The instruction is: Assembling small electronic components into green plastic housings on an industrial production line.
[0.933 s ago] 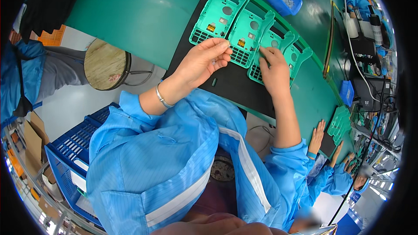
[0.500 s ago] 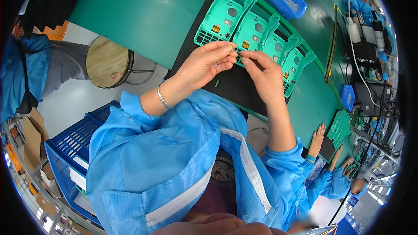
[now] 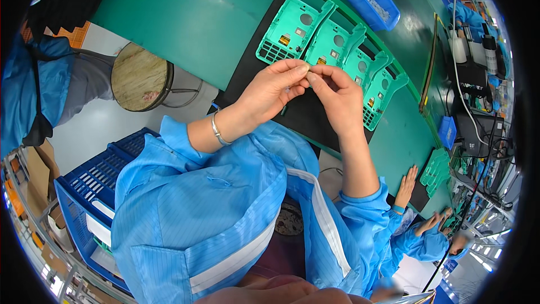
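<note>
My left hand (image 3: 274,89) and my right hand (image 3: 341,99) meet fingertip to fingertip above the near edge of a black mat (image 3: 247,70). Thumb and forefinger of each are pinched together; whatever lies between them is too small and covered to make out. Just beyond the fingers, several green plastic housings (image 3: 292,17) stand side by side on the mat, each with a round hole and a grille. Small amber-coloured patches (image 3: 284,39) show on them. The hands partly cover the middle housings. A small dark piece (image 3: 284,111) on the mat shows beside my left hand.
A blue bin (image 3: 371,0) of small white parts stands beyond the housings on the green table (image 3: 169,17). A round stool (image 3: 140,76) and a blue crate (image 3: 84,191) are to the left. Co-workers' hands (image 3: 406,187) rest near more green parts (image 3: 436,170) at right.
Both hands have drawn closer together, fingertips now touching. The housings and bin appear slightly lower and further right in view. A co-worker's hands at right have shifted.
</note>
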